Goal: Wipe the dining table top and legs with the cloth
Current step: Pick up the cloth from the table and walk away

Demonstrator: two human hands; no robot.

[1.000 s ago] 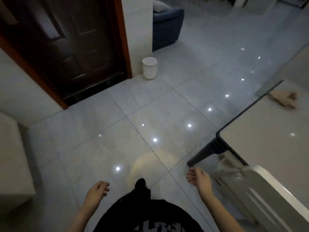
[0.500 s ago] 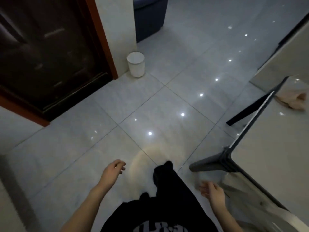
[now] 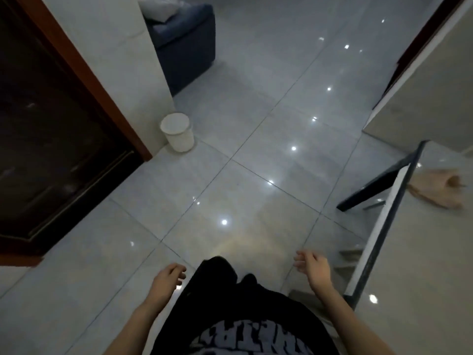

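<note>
Since half a second ago my right hand (image 3: 311, 267) has risen a little in view, and the bin (image 3: 178, 131) has slid down and left as the head turns. The cloth (image 3: 435, 192) lies where it lay.

That bin is a small white tub on the floor (image 3: 256, 162), far ahead of my left fingertips and a little to their left, against the foot of the wall beside the dark door (image 3: 51, 124). Its mouth looks pale all over; I cannot tell whether anything is in it.

My left hand (image 3: 167, 278) hangs low over the tiles, palm down, forearm running back toward me. Its fingers (image 3: 179, 271) are loosely curled and close together, holding nothing. The right hand reaches forward on a bare forearm. Its fingers (image 3: 300, 257) are relaxed, slightly bent and a little spread, and they also hold nothing. Between the two hands, just behind the fingertips, are my black shirt (image 3: 243, 316) and dark trousers.

The table (image 3: 422, 265) lies to the right of my right fingers, its dark edge passing just beside that wrist without touching. One slanted dark leg (image 3: 368, 193) stands well ahead of those fingers and to their right. The cloth is a crumpled, pale, blurred heap on the table top, well ahead and right of my right fingertips, near the far corner and apart from both hands.
</note>
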